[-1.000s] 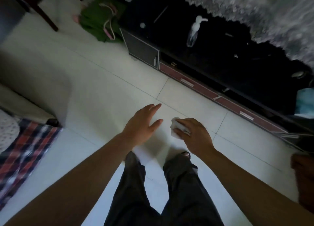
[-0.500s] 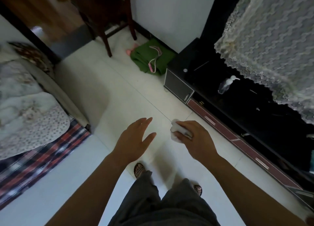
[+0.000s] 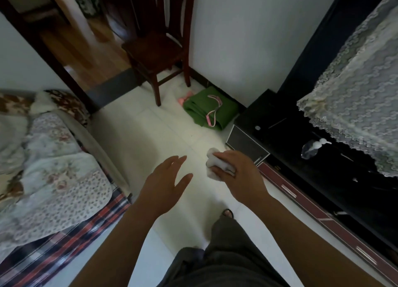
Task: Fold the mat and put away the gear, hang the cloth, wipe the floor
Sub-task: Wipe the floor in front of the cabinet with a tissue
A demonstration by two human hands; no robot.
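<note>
The right hand (image 3: 239, 174) keeps its grip pinched on a white wad (image 3: 212, 167), ready for floor wiping; the left hand (image 3: 165, 183) hangs spread, empty, while the folded green mat (image 3: 206, 110) lies by the wall.

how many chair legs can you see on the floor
2 clearly: the chair's front leg by the pink item, and another against the wall, just behind the folded green mat. The rest may be hidden under the seat.

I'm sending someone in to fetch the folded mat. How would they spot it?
Find the dark wooden chair by the white wall. On the floor to its right, beside the black cabinet, lies the folded mat: the only green thing, with pink straps on top.
</note>
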